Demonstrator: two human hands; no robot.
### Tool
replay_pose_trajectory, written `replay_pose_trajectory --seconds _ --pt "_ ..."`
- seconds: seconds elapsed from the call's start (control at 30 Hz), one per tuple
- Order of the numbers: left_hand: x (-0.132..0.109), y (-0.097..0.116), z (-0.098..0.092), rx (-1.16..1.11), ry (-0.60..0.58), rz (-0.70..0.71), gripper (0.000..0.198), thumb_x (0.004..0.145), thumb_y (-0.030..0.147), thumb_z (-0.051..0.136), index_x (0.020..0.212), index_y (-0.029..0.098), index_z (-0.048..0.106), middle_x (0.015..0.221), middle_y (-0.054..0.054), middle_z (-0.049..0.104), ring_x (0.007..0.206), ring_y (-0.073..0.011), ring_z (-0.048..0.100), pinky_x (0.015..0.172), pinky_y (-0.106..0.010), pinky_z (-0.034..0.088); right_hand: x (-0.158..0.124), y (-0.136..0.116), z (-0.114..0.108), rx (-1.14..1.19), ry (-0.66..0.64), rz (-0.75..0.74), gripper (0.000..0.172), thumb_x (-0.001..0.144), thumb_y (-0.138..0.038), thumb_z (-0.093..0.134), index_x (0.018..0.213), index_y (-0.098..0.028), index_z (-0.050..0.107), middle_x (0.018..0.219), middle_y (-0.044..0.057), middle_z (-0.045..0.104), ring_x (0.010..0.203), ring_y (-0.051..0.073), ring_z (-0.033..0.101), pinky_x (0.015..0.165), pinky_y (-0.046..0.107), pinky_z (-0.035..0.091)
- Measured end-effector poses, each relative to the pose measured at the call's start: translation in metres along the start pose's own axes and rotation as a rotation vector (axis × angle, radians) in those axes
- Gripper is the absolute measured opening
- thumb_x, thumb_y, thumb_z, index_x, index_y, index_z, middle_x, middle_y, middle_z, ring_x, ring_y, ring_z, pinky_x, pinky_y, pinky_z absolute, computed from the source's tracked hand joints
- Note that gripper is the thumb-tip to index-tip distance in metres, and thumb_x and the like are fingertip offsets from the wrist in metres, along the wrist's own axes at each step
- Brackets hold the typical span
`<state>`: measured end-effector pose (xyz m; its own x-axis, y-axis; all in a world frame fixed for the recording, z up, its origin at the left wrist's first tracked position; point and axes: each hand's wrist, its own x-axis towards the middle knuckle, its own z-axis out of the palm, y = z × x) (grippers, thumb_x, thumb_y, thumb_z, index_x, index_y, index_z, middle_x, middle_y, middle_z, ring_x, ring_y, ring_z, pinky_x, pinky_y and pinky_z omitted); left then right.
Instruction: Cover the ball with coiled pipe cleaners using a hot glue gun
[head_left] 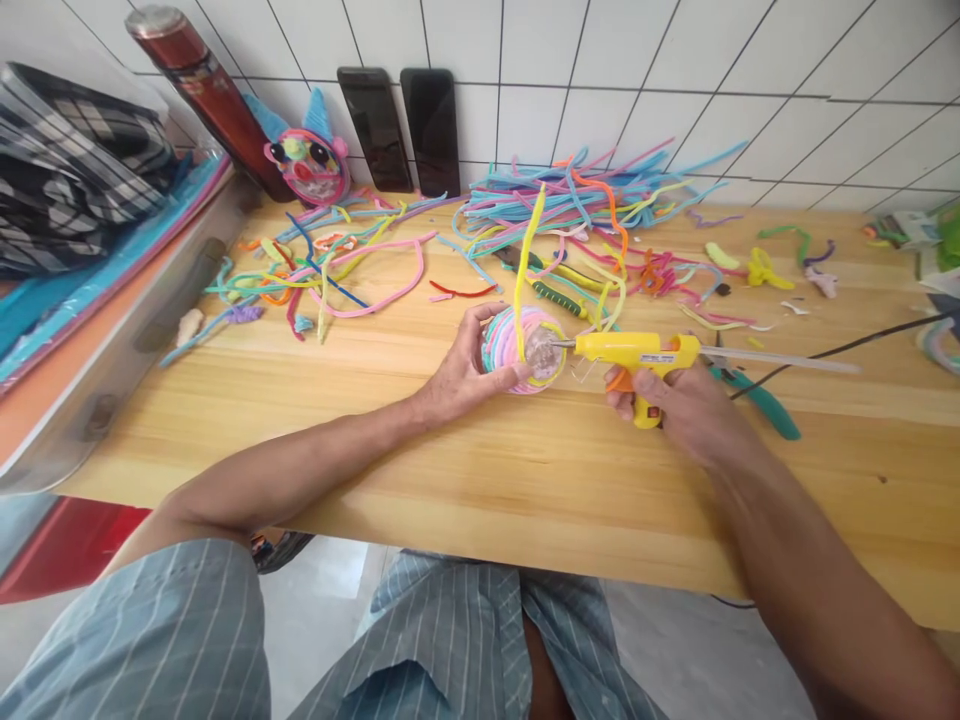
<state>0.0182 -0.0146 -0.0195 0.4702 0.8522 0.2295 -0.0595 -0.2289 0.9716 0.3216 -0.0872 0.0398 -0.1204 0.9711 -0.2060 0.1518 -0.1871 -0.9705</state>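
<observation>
My left hand (474, 362) is wrapped round a small round cup (504, 340) coiled in pastel pipe cleaners, tilted with its clear, bare end facing right. A yellow pipe cleaner (528, 260) runs round that end, its loose length sticking up. In my right hand (675, 395) is a yellow hot glue gun (637, 350) with an orange trigger and a clear glue stick out of its back. The metal nozzle points left and meets the edge of the cup's bare end; whether it touches I cannot tell. Thin glue strings hang below the nozzle.
Behind the cup lie green-handled pliers (559, 297) and a heap of pipe cleaners (555, 200). Teal-handled cutters (765, 405) and a black cord (847, 345) are at right. Two phones (431, 130), a decorated figure (309, 165) and a red flask (210, 100) stand by the wall.
</observation>
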Motion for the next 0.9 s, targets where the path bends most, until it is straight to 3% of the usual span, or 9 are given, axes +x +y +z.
replay_pose_trajectory --seconds 0.27,0.47,0.9 --pt "-0.0010 -0.0004 0.0025 0.078 -0.065 0.086 0.092 0.091 0.066 0.090 0.157 0.028 0.038 0.162 -0.016 0.054 0.154 -0.0347 0.058 0.133 -0.057 0.050 0.0017 -0.0106 0.0110 0.072 -0.029 0.053 0.074 0.075 -0.094 0.086 0.075 -0.024 0.061 0.063 -0.002 0.059 0.052 0.013 0.053 0.055 0.033 0.040" --pt "0.0010 0.0010 0.0011 0.111 -0.105 0.117 0.091 0.092 0.065 0.089 0.158 0.027 0.039 0.161 -0.016 0.054 0.153 -0.0351 0.060 0.131 -0.055 0.052 0.0048 -0.0099 0.0080 0.058 -0.016 0.078 0.076 0.071 -0.094 0.088 0.072 -0.025 0.059 0.058 -0.006 0.049 0.050 0.012 0.048 0.052 0.032 0.036" --pt "0.0022 0.0028 -0.0022 0.175 -0.152 0.168 0.091 0.096 0.066 0.086 0.164 0.029 0.038 0.165 -0.016 0.052 0.154 -0.0368 0.059 0.129 -0.055 0.054 0.0031 -0.0082 0.0051 -0.017 -0.007 0.056 0.077 0.075 -0.098 0.082 0.069 -0.025 0.058 0.056 -0.007 0.043 0.048 0.010 0.043 0.050 0.030 0.033"
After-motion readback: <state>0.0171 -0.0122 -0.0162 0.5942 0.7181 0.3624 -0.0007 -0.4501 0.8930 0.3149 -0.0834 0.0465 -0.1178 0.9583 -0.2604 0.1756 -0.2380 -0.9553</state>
